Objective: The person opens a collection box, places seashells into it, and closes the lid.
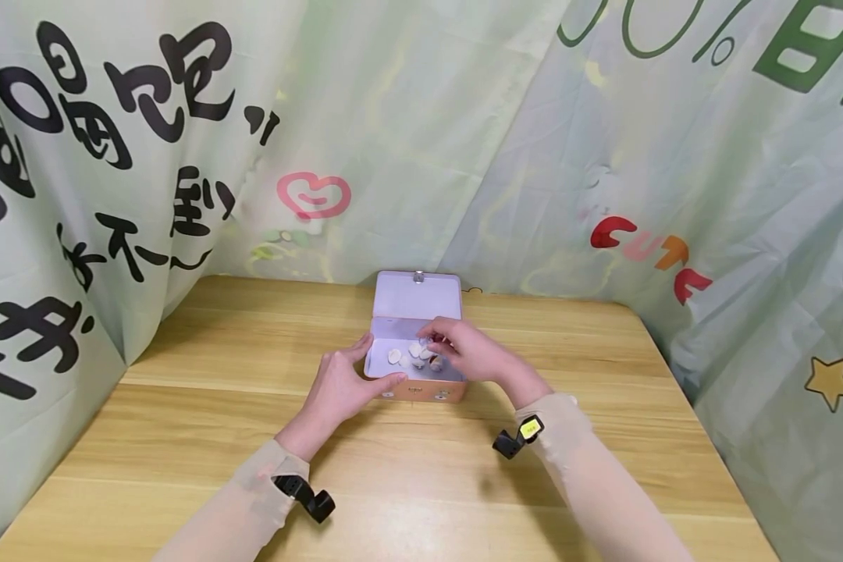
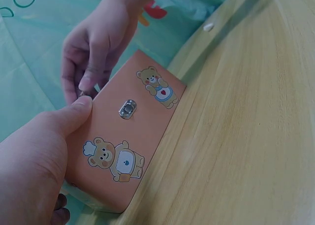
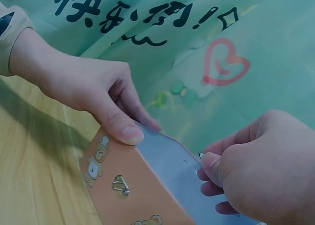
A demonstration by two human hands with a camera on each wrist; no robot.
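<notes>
An orange tin box [image 1: 414, 389] with printed bears and a metal clasp [image 2: 128, 109] stands on the table, its pale lilac lid [image 1: 417, 295] raised at the back. My left hand [image 1: 339, 388] grips the box's left side, thumb on the front rim and fingers at the outer side. Inside lie several small white shell-like pieces [image 1: 394, 356], one with a dark reddish patch. Over the right part of the box, my right hand [image 1: 472, 351] pinches a small whitish piece [image 3: 201, 155] between thumb and forefinger; most of it is hidden by the fingertips.
The wooden table [image 1: 421, 484] reaches back to a hanging printed cloth [image 1: 421, 140], close behind the lid. A small white object [image 2: 208, 26] lies on the table beyond the box in the left wrist view. Each sleeve carries a black wrist device [image 1: 305, 497].
</notes>
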